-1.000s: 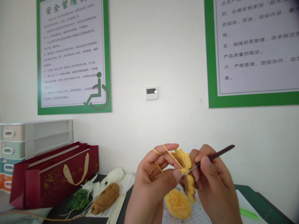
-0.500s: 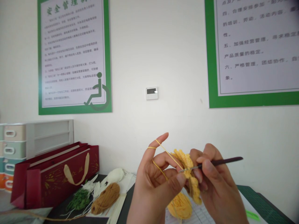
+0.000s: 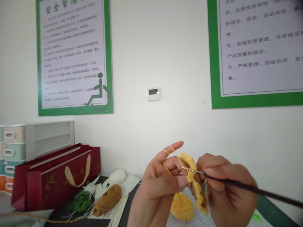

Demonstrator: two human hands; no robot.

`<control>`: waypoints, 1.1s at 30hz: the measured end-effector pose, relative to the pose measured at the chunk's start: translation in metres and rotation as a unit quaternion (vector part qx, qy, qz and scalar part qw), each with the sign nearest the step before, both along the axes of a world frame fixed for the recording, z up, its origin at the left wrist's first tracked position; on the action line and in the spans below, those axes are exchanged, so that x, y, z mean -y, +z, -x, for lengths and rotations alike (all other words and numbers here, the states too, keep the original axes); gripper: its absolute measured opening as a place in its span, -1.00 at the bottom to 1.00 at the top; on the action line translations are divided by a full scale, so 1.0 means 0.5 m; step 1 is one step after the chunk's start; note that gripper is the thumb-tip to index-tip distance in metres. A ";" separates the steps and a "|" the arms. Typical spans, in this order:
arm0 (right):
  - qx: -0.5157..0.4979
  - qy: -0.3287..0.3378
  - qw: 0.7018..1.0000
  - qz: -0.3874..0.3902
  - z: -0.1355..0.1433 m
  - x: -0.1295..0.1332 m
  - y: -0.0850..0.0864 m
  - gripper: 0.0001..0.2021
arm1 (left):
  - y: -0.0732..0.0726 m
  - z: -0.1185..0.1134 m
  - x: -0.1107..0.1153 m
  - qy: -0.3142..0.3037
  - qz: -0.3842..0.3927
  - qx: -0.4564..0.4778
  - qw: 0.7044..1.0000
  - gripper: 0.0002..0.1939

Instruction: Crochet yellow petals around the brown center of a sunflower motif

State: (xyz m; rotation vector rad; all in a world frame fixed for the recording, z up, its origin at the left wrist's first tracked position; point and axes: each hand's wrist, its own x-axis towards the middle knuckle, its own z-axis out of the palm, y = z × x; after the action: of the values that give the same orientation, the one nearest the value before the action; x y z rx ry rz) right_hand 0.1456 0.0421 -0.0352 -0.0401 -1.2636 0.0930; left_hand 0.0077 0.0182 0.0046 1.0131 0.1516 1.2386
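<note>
My left hand [image 3: 161, 183] pinches the edge of a yellow crocheted piece [image 3: 200, 194] between thumb and fingers, its raised index finger wrapped with yellow yarn. In my right hand [image 3: 227, 186] is a crochet hook [image 3: 246, 186] with a dark handle, which points out to the right. The hook's metal tip passes by the top of the piece, close to the taut yarn and the left thumb. Below the hands a yellow yarn ball [image 3: 182, 206] lies on printed paper.
At the left stand a dark red gift bag [image 3: 63, 176] and stacked drawers [image 3: 14, 151]. Brown yarn [image 3: 107, 200], green yarn [image 3: 80, 201] and white yarn [image 3: 117, 177] lie beside the bag. A green cutting mat [image 3: 272, 211] is at the right.
My right hand has turned, and the hook's handle now slopes down to the right, showing more of its length. My left hand and the yellow piece have shifted slightly right.
</note>
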 end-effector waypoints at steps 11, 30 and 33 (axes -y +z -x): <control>0.014 0.279 0.938 0.205 0.000 0.015 0.016 -0.76 | -0.002 0.007 -0.006 0.044 -0.060 -0.021 0.997 -0.59; 0.068 -0.093 0.993 -0.028 -0.010 -0.005 0.024 -0.93 | -0.003 -0.005 0.002 0.018 -0.005 -0.023 1.000 -0.27; 0.110 -0.061 0.992 -0.027 -0.023 -0.008 0.027 -0.94 | -0.007 -0.004 0.004 0.088 -0.030 -0.038 0.995 -0.34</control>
State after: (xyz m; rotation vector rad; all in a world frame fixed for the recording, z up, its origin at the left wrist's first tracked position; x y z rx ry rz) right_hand 0.1571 0.0459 -0.0219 -0.0821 -1.4799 -0.0528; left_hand 0.0097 0.0162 0.0012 1.1178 0.2693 1.3703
